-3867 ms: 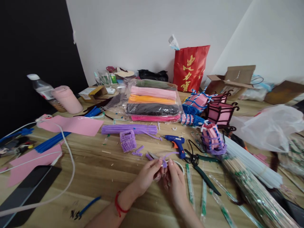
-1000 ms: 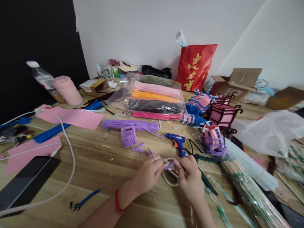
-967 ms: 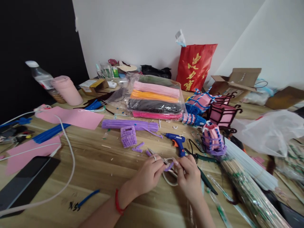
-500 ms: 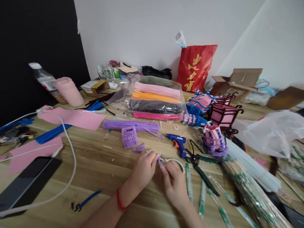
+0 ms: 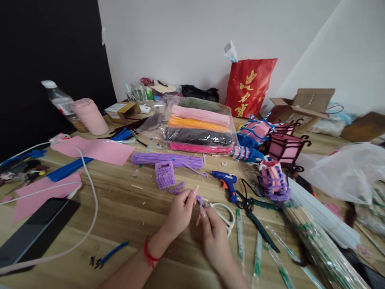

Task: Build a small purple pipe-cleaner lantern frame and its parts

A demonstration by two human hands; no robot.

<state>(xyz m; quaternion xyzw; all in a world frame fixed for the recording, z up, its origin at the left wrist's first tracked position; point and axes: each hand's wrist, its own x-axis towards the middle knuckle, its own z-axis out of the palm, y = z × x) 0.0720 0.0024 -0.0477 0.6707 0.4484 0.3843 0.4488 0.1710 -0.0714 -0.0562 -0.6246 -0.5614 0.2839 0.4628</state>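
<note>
Between my two hands is a short purple pipe cleaner (image 5: 199,199), bent near its middle. My left hand (image 5: 181,212) pinches one end between thumb and fingers. The fingers of my right hand (image 5: 214,233) are closed on the other end. White-handled scissors (image 5: 225,213) lie on the table just beyond my right hand. Beyond my left hand sits a purple woven pipe-cleaner piece (image 5: 165,175), and a small coiled purple piece (image 5: 177,188) lies beside it. Behind them stretches a bundle of purple pipe cleaners (image 5: 167,159).
A blue glue gun (image 5: 226,184) and green-handled pruning shears (image 5: 261,226) lie to the right. Finished pink lantern shapes (image 5: 273,176) stand behind them. Packed pipe cleaners (image 5: 200,126) lie at the back. A phone (image 5: 45,218) and white cable (image 5: 93,196) are at left.
My hands have drawn slightly apart and the right hand has lowered, so more of the bent purple pipe cleaner and the scissors shows. The view has shifted a little.
</note>
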